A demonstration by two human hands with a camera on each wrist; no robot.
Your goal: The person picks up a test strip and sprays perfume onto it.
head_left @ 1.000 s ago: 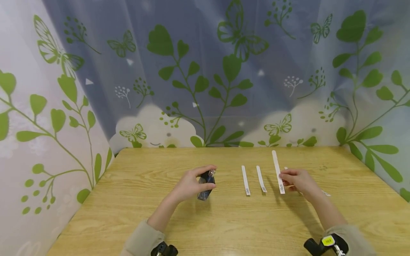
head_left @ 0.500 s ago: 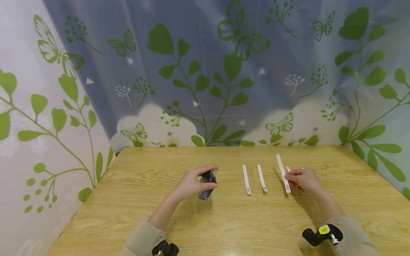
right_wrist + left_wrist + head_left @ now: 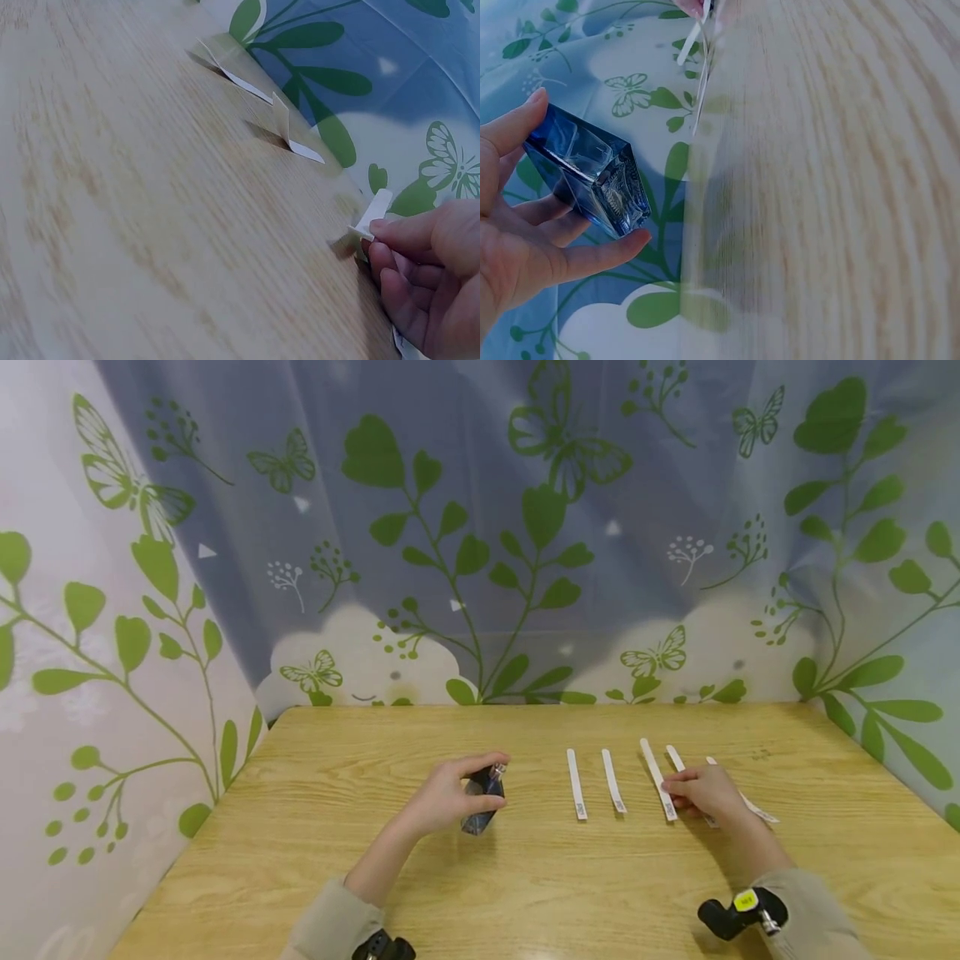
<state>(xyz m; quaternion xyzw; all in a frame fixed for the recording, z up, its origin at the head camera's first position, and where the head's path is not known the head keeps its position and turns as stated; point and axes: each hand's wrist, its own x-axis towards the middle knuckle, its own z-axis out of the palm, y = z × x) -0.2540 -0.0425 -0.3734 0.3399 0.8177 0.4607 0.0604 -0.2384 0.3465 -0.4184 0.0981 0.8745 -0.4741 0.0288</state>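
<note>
My left hand [image 3: 442, 795] grips a dark blue glass perfume bottle [image 3: 474, 823], fingers spread along one side and thumb on the other. Its clear base faces the left wrist camera, where the bottle [image 3: 592, 172] is held tilted. My right hand [image 3: 708, 795] pinches a white paper test strip [image 3: 654, 770] between thumb and fingertips, close over the table. Small dark print marks the strip's near end. In the right wrist view the pinched strip [image 3: 380, 206] is partly hidden by the fingers.
Two white strips, a left one [image 3: 575, 783] and another [image 3: 612, 781], lie left of the right hand with bent ends. Further strips, one [image 3: 675, 758] partly behind the hand and one [image 3: 763, 812] beyond it, lie right. The wooden table [image 3: 300, 893] meets a patterned curtain [image 3: 480, 527].
My right hand has brought the held strip first to the right, then lower and slightly back left, near the tabletop. My left hand stays almost still with the perfume bottle.
</note>
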